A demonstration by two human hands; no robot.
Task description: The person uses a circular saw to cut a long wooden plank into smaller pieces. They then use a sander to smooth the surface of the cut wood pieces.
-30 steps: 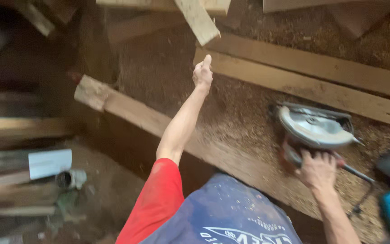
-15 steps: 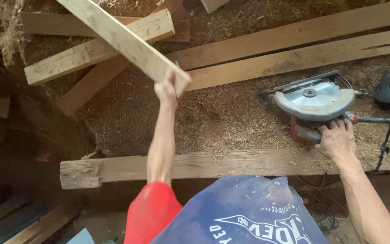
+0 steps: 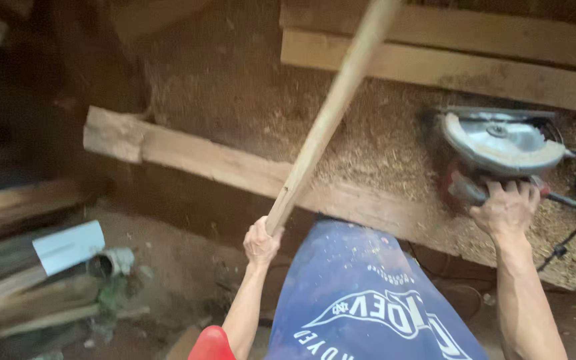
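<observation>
Left hand is raised, arm extended, fingers clamped around the lower end of a wooden slat. The slat's long axis slants up and rightward, crossing above a sawdust-covered plank. Right hand grips the handle of a circular saw, right of the slat. Stacked boards lie beyond the saw.

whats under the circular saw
The circular saw rests on a sawdust-covered surface, in front of pale planks. The right hand grips its handle. What lies directly beneath the saw's body is covered by the saw itself.
</observation>
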